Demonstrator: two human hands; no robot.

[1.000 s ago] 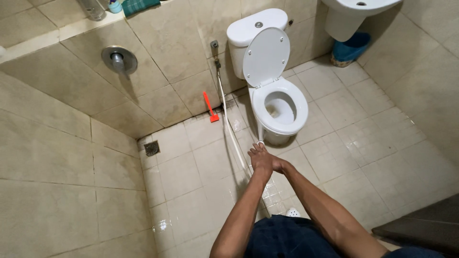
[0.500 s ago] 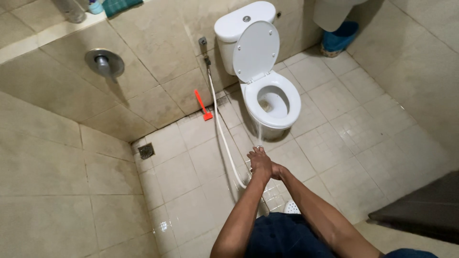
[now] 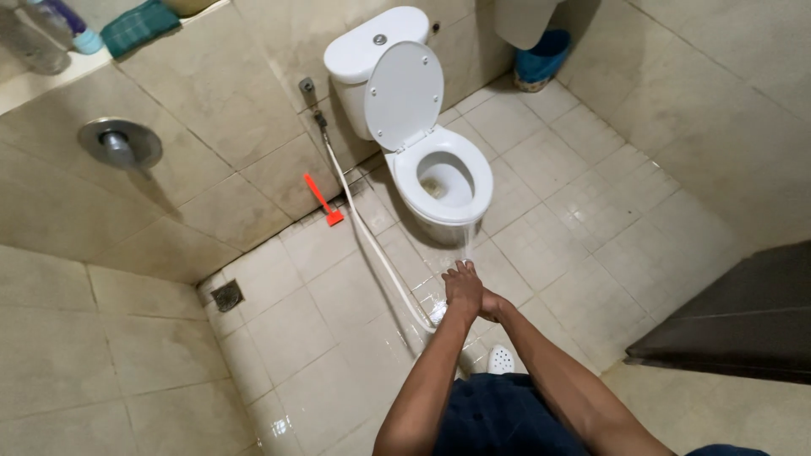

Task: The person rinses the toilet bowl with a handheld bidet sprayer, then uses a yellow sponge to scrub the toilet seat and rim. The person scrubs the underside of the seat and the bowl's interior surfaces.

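Note:
A white toilet [image 3: 443,181] stands against the tiled wall with its lid [image 3: 404,97] up. A white hose [image 3: 372,245] runs from a wall valve [image 3: 306,85] down across the wet floor to my hands. My left hand [image 3: 462,285] and my right hand [image 3: 492,304] are clasped together over the sprayer at the hose's end [image 3: 437,314], which is mostly hidden. A thin stream of water [image 3: 467,245] goes from my hands towards the front of the toilet bowl.
A red-handled brush [image 3: 321,198] leans on the wall left of the toilet. There is a floor drain [image 3: 226,295], a metal shower fitting [image 3: 120,143], a blue bin [image 3: 541,57], a dark door [image 3: 743,321] at right, and a white sandal [image 3: 501,360] by my legs.
My view has swung so the toilet sits more to the middle. My hands have stayed clasped on the hose end in front of the bowl.

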